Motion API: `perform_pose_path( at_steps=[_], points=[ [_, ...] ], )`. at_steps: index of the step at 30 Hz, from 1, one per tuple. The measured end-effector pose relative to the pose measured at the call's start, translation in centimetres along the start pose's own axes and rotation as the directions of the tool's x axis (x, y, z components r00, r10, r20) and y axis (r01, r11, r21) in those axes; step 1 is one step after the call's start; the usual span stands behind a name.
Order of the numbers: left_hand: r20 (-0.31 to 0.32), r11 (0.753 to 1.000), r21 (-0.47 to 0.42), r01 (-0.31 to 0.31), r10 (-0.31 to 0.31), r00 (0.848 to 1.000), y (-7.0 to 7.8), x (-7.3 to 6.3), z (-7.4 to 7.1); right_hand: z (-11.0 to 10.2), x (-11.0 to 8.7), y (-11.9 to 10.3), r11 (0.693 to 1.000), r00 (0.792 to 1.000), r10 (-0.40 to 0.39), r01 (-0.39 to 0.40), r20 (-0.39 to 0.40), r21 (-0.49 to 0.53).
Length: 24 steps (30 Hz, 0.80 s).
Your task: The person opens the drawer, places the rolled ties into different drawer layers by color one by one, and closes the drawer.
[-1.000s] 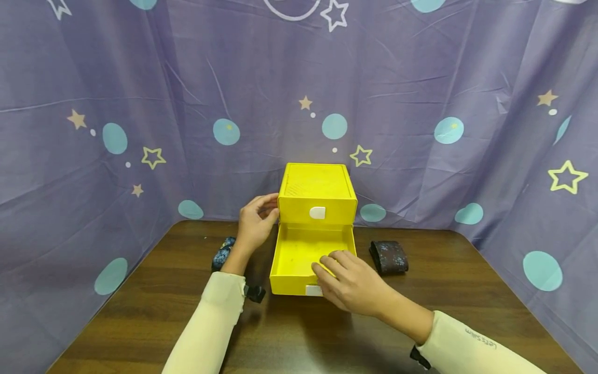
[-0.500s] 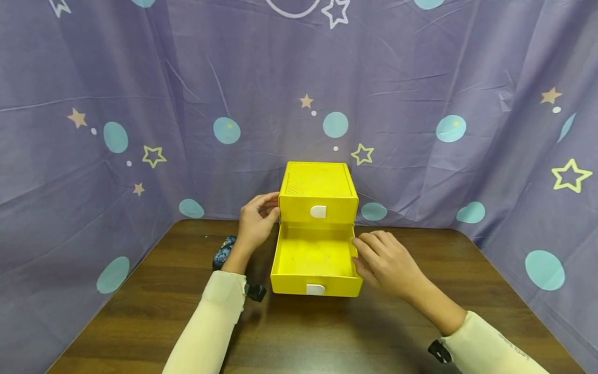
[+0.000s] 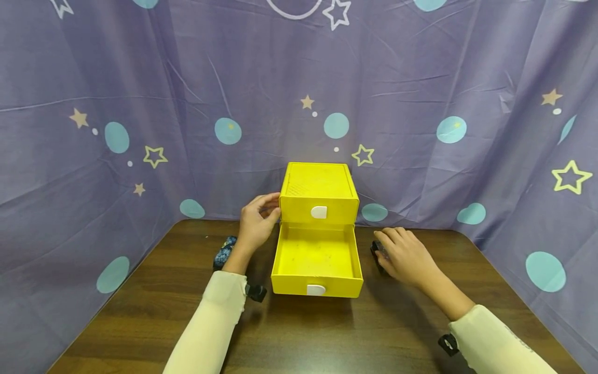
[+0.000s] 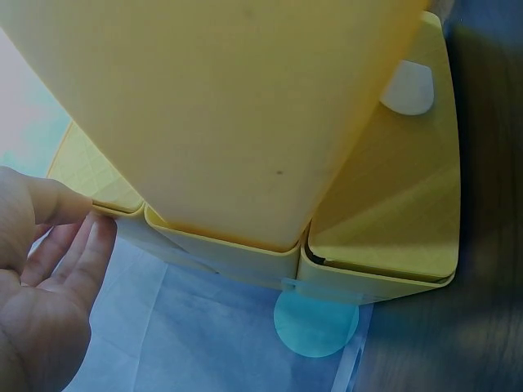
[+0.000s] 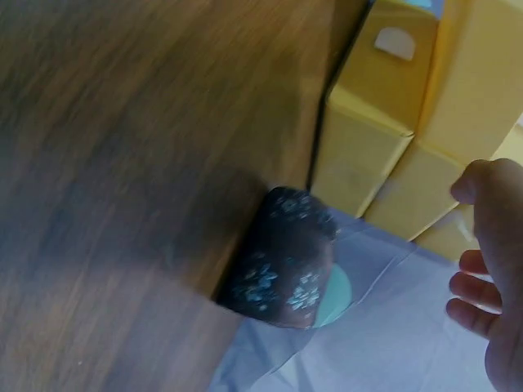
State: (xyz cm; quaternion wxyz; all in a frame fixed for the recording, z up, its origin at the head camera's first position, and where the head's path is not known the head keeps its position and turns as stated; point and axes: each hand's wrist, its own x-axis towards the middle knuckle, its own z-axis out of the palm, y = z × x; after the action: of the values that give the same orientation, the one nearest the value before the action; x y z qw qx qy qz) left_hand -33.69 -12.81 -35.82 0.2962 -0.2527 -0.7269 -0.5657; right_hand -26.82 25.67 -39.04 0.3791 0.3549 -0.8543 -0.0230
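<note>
A yellow drawer unit [image 3: 319,179] stands on the table, its middle drawer [image 3: 315,254] pulled out and bare inside. My left hand [image 3: 256,222] rests against the unit's left side; in the left wrist view, thumb and fingertips of the hand [image 4: 53,261] touch its front edge. My right hand [image 3: 405,254] is over a dark folded item with a floral print [image 3: 379,255], mostly hidden beneath it. The right wrist view shows this dark floral item [image 5: 282,261] on the table, apart from the loosely bent fingers of the right hand [image 5: 494,261].
A blue floral item [image 3: 225,253] lies left of the unit, partly behind my left forearm. The brown wooden table [image 3: 308,337] ends at a purple patterned curtain [image 3: 397,156] at the back and sides. The open drawer juts forward over the table.
My right hand has left the open drawer's front and moved right, over the dark floral item. My left hand stays at the unit's side, and the drawer stays pulled out.
</note>
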Motion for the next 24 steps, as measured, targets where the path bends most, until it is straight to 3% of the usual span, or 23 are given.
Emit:
perform_pose_path(
  at_steps=[4, 8, 12, 17, 24],
  points=[
    [0.004, 1.000, -0.001, 0.009, -0.009, 1.000, 0.1, 0.0, 0.0, 0.6, -0.5, 0.7, 0.997, 0.988, 0.079, -0.080, 0.131, 0.006],
    [0.003, 1.000, -0.004, 0.010, -0.010, 1.000, 0.0, -0.1, 0.1, 1.3, -0.7, 1.2, 0.987, 0.952, 0.141, -0.156, 0.272, 0.033],
    [0.001, 1.000, -0.003, 0.009, -0.009, 1.000, 0.0, -0.1, 0.1, 1.9, -0.9, 1.7, 0.979, 0.915, 0.150, -0.192, 0.374, 0.076],
    [0.003, 1.000, 0.005, 0.013, -0.013, 1.000, 0.1, -0.1, 0.0, 2.6, -1.0, 2.4, 0.976, 0.891, 0.134, -0.196, 0.434, 0.100],
    [0.003, 1.000, -0.005, 0.009, -0.009, 1.000, 0.2, 0.0, 0.0, 3.4, -1.0, 2.8, 0.959, 0.854, 0.170, -0.257, 0.491, 0.116]
  ],
)
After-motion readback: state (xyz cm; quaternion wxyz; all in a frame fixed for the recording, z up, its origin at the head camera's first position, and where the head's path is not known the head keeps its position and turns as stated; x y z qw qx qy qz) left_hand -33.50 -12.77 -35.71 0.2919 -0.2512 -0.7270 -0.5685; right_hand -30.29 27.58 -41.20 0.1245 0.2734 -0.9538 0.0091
